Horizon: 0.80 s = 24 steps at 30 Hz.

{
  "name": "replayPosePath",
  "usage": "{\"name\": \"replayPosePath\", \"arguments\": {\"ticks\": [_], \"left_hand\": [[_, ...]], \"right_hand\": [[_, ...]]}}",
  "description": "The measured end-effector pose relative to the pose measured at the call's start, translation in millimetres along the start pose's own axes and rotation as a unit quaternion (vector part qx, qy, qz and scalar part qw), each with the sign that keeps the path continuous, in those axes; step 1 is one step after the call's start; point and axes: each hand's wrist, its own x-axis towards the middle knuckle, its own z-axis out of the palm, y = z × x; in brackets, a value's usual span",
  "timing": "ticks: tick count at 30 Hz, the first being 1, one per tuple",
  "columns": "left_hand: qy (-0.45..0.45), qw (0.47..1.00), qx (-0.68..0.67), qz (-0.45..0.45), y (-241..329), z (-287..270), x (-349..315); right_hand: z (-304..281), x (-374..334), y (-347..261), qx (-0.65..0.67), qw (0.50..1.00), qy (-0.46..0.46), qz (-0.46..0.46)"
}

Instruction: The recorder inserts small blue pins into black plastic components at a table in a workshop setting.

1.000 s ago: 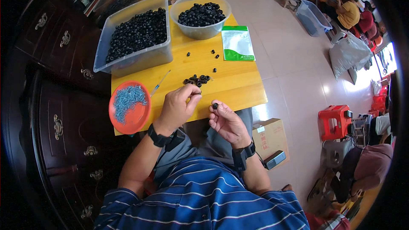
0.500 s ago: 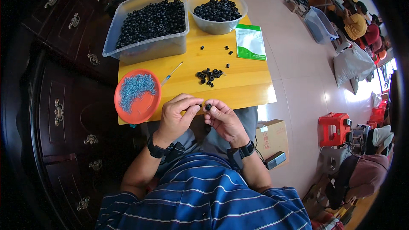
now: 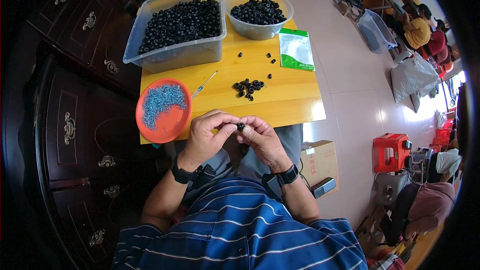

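Note:
My right hand (image 3: pixel 264 144) pinches a small black round part (image 3: pixel 240 126) with a hole in it, at the table's near edge. My left hand (image 3: pixel 206 136) is closed too, its thumb and forefinger pressed against that part; what they grip is mostly hidden. Just beyond the hands, several loose black parts (image 3: pixel 248 87) lie in a cluster on the yellow table (image 3: pixel 285 105). To the left is an orange-red plate (image 3: pixel 175 127) with a heap of small bluish, shiny pieces (image 3: pixel 161 99).
A large clear bin (image 3: pixel 195 55) and a round clear bowl (image 3: pixel 255 31) hold many black parts. A pen (image 3: pixel 205 85) and a green-and-white packet (image 3: pixel 296 50) lie on the table. Dark drawers (image 3: pixel 70 125) stand left; a cardboard box (image 3: pixel 320 162) sits right. Other people sit far right.
My hands have come together; the black part in the right fingers now meets the left fingertips. The view has shifted slightly.

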Motion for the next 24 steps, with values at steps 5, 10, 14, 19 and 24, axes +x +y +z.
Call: {"name": "replayPosePath", "arguments": {"ticks": [5, 10, 14, 19, 24], "left_hand": [[-0.011, 1.000, -0.001, 0.001, -1.3, -0.8, 0.3], [-0.017, 1.000, -0.016, -0.005, -4.3, -1.5, -1.3], [-0.021, 0.999, -0.026, -0.015, -5.5, -2.9, -2.4], [-0.033, 0.999, -0.019, -0.017, -7.7, -5.0, -3.2], [-0.078, 0.986, -0.100, -0.105, -14.0, -9.7, -4.3]], "right_hand": [[-2.3, 0.9, 1.7, 0.004, 1.000, 0.007, 0.003], [-8.8, 3.1, 4.2, 0.008, 1.000, -0.001, 0.008], [-10.1, 4.0, 4.2, 0.013, 1.000, -0.003, 0.009], [-9.4, 4.5, 1.5, 0.012, 1.000, -0.005, 0.016], [-14.8, 5.5, -2.0, -0.028, 0.998, -0.029, 0.040]]}}
